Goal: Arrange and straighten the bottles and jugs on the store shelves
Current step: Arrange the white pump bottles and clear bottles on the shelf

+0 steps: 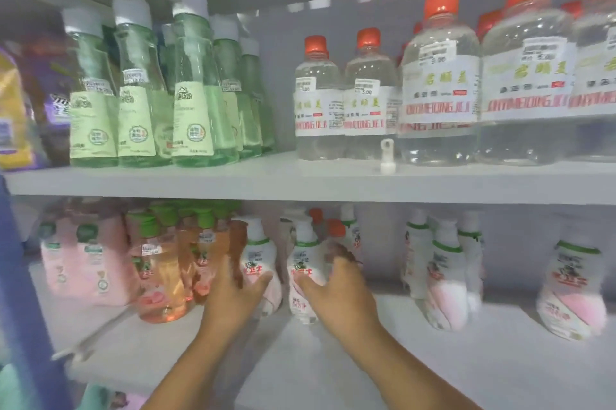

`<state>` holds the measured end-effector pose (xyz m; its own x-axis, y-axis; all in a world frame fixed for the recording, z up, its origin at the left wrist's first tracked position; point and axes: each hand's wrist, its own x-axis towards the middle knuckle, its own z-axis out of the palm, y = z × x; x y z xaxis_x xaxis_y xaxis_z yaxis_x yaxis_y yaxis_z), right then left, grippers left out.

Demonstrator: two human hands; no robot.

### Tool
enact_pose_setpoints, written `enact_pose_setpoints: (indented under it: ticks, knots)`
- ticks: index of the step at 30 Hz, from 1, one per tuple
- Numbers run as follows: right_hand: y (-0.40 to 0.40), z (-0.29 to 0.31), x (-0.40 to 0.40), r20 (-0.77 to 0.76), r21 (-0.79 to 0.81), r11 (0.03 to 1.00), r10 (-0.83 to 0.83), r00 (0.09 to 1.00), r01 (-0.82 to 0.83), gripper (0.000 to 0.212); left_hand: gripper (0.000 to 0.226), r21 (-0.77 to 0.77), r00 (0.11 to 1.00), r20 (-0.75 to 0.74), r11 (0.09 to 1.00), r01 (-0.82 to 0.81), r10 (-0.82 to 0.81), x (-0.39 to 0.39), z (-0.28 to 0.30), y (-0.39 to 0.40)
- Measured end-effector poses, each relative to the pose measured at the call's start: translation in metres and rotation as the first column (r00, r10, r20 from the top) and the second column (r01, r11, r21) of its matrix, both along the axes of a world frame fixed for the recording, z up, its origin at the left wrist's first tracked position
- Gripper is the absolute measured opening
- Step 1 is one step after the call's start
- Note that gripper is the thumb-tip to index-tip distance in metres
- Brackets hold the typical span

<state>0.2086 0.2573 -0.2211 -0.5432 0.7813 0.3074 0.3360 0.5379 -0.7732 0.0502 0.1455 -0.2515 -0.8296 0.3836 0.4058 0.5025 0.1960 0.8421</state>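
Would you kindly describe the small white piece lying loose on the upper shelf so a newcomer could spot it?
Start at the upper shelf and follow its front edge right to the clear bottles with red caps. Just before them stands a small white plastic clip, alone near the edge. Unlike everything around it, it is no bottle and far shorter.

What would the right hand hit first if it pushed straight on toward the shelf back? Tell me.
Probably the white-and-pink bottle that the right hand is already at; its fingers seem to touch it, though blur hides the exact contact.
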Motion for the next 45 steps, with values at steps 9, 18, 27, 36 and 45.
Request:
enact_pose_setpoints:
  ticks: [9,18,27,36,45]
  knots:
    - [-0.020,-0.012,-0.060,-0.002,0.159,0.931,-0.333,0.943,0.329,0.084,0.046,-0.043,0.996,-0.012,0.995,0.086,-0.086,-0.035,-0.013,-0.014]
    - [0.039,0.004,0.045,-0.154,0.117,0.874,-0.453,0.878,0.472,0.056,0.056,-0.003,0.996,-0.059,0.998,0.064,-0.064,-0.047,-0.012,-0.043]
    - [0.066,-0.021,0.052,-0.115,0.129,0.895,-0.414,0.903,0.427,0.071,0.028,0.167,0.958,-0.250,0.968,0.185,-0.140,0.015,0.015,0.010]
    - [0.025,-0.005,0.047,-0.257,0.261,0.940,-0.152,0.954,0.220,0.039,0.059,-0.068,0.972,-0.227,0.997,0.048,-0.062,-0.004,0.009,0.097]
    - [0.045,-0.009,-0.019,-0.045,0.084,0.985,-0.147,0.988,0.150,0.070,0.075,0.153,0.840,-0.494,0.974,-0.170,0.224,-0.013,-0.004,0.084]
